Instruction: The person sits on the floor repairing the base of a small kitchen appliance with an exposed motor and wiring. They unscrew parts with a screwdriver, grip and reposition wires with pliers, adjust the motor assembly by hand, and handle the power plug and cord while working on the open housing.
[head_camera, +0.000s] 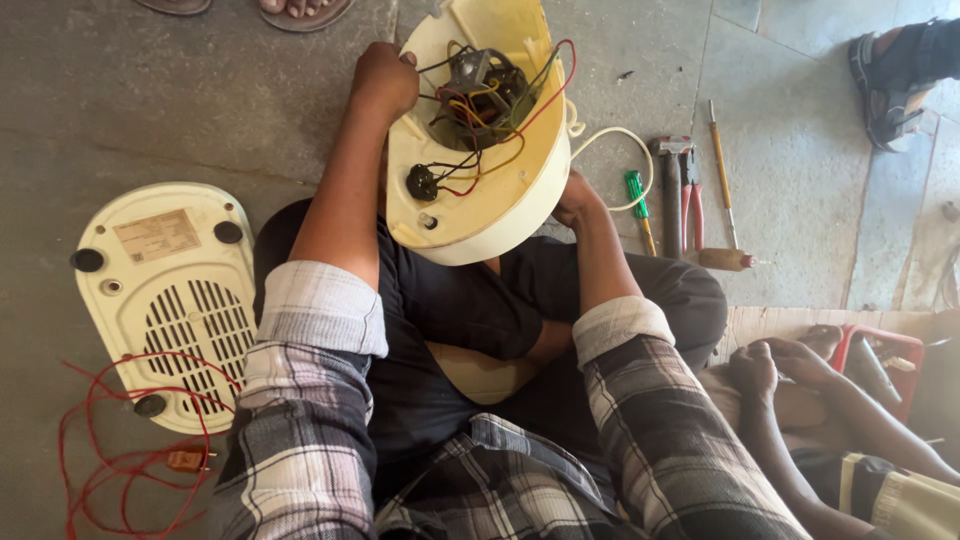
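Behind the cream appliance shell (500, 205), right hand (575, 198) half hidden, grip unclear; left hand (385, 80) clasping its rim.

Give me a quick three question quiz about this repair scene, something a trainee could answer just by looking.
1. True or false: the cream housing with the wired motor is held by both hands, the left hand at its rim and the right hand at its side.
2. What lies on the floor left of the person? A) a cream vented cover B) a hammer C) a red tray
3. What colour is the screwdriver handle beside the pliers?

Key: 1 true. 2 A, the vented cover, with a loose red wire over its lower end. 3 green.
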